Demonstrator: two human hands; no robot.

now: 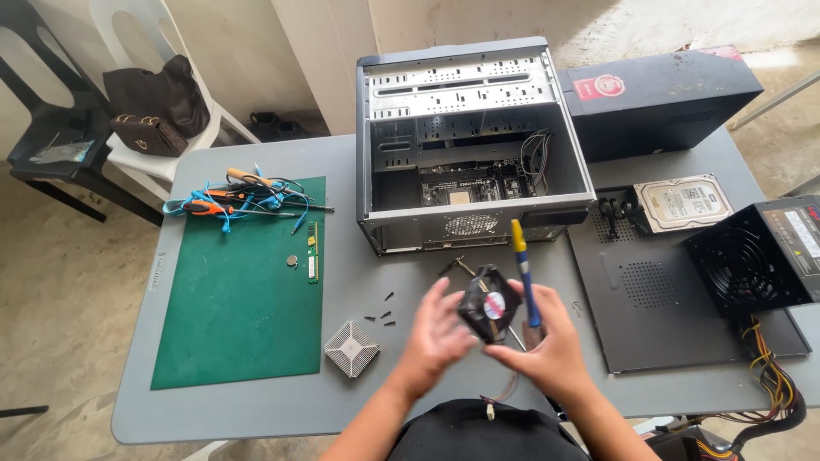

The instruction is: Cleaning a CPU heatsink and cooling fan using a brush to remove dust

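Note:
Both my hands hold a small black case fan (pixel 489 306) with a red-and-white hub sticker above the table's front edge. My left hand (pixel 437 335) cups its left side with fingers spread. My right hand (pixel 547 348) grips its right side and also holds a screwdriver (pixel 524 271) with a blue-and-yellow handle, pointing up. The fan's thin wires hang down toward my lap. Behind the fan lies an open computer case (pixel 471 141) on its side, motherboard visible inside.
A green mat (pixel 239 299) at left carries a memory stick, a coin cell, and a tangle of blue cables and screwdrivers (pixel 235 203). Loose screws (pixel 384 316) and a square heatsink (pixel 351 348) lie nearby. At right: case side panel (pixel 658 299), hard drive (pixel 683 202), power supply (pixel 760 256), black box (pixel 662 98).

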